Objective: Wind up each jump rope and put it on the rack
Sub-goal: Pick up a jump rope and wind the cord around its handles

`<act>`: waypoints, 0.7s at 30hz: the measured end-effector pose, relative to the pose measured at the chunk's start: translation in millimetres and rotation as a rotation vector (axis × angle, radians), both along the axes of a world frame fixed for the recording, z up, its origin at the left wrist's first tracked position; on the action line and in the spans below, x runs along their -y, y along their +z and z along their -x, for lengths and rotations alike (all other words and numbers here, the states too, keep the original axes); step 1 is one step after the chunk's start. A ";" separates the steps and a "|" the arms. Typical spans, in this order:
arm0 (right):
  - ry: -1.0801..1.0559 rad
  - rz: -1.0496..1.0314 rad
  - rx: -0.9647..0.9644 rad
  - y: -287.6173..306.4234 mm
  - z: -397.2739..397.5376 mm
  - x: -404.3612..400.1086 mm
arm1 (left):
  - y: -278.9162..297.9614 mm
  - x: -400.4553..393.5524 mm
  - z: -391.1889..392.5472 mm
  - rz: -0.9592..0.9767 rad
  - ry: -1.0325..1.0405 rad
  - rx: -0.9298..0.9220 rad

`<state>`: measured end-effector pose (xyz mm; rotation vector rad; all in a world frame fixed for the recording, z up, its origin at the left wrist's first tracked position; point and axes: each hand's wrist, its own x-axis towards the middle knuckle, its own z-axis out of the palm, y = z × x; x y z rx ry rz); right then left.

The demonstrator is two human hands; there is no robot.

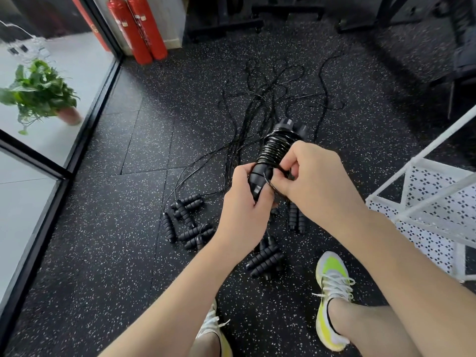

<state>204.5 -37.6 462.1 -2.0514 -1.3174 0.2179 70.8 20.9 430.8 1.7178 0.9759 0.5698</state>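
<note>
Above the black speckled rubber floor (128,155), the left hand (242,215) grips a black jump rope's paired handles (273,150) — cord coiled round them — while the right hand (316,181) pinches the cord's loose end; the white perforated metal rack (425,202) stands at the floor's right edge.

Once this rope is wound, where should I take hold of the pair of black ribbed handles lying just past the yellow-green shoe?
Grip the pair of black ribbed handles around their middle, coming straight down from above. They lie flat and side by side on the black speckled rubber floor, so fingers can close across both at once, and the ribs should resist slipping. Their cord trails away, so lift slowly.
</note>
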 end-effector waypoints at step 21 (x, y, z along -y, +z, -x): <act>-0.128 -0.066 -0.066 -0.4 -7.2 -4.4 | -2.0 10.6 -15.9 -0.048 0.002 0.052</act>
